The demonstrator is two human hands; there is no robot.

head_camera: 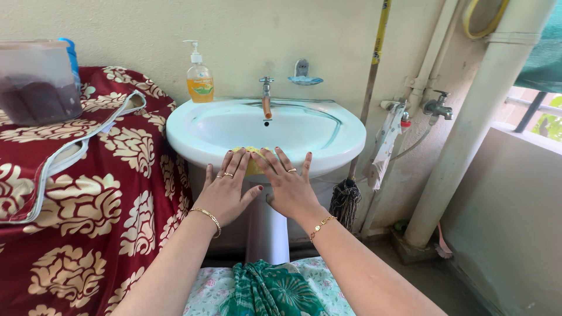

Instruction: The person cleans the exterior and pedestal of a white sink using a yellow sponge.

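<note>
My left hand (pixel 225 190) and my right hand (pixel 290 186) lie side by side, fingers spread, against the front rim of a white pedestal washbasin (pixel 328 126). Under both sets of fingertips sits a yellow sponge-like thing (pixel 253 158) on the rim; only its top shows. Both hands press flat on it rather than curl around it. Rings are on several fingers and a gold bracelet is on each wrist. A metal tap (pixel 266 96) stands at the back of the basin.
An orange liquid-soap pump bottle (pixel 199 79) stands at the basin's back left. A red, cream-patterned cloth (pixel 88 193) covers a bulky object at left, with a plastic container (pixel 38 82) on top. A mop (pixel 348 196), pipes and a wall tap (pixel 438 106) are at right.
</note>
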